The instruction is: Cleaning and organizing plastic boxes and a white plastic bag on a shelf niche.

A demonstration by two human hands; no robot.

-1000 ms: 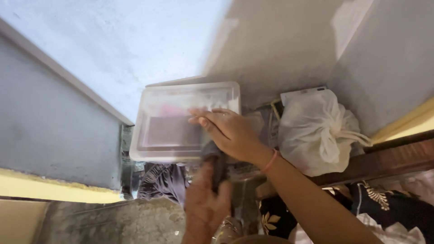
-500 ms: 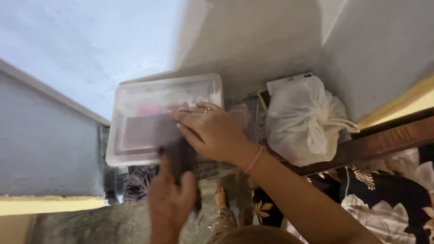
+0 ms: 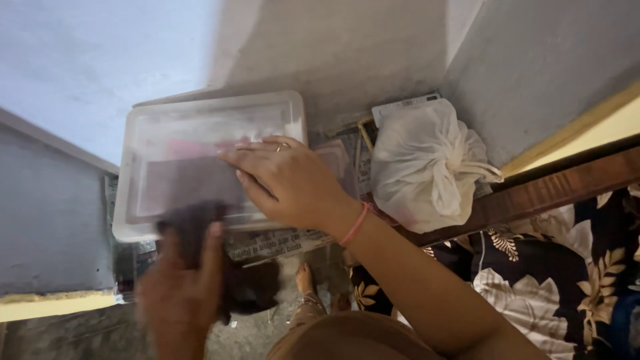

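Fingers of the right hand [image 3: 287,183] lay flat and spread on the lid of the clear plastic box [image 3: 200,143], pressing down rather than gripping, a ring on one of them and a pink band at the wrist. The box sat on a high shelf lined with newspaper [image 3: 277,243], close against the grey wall, with a knotted white plastic bag [image 3: 423,167] just beside it on the right. Nearer and to the left, the left hand [image 3: 177,293] (blurred, so in motion) was closed around a dark cloth [image 3: 243,287], its upper edge touching the near left corner of the box. From the head view it looked like a wiping step, the box held steady while the cloth worked along its near edge. A next stroke would call for the right hand's firm pressure, since the box overhung the shelf edge slightly.
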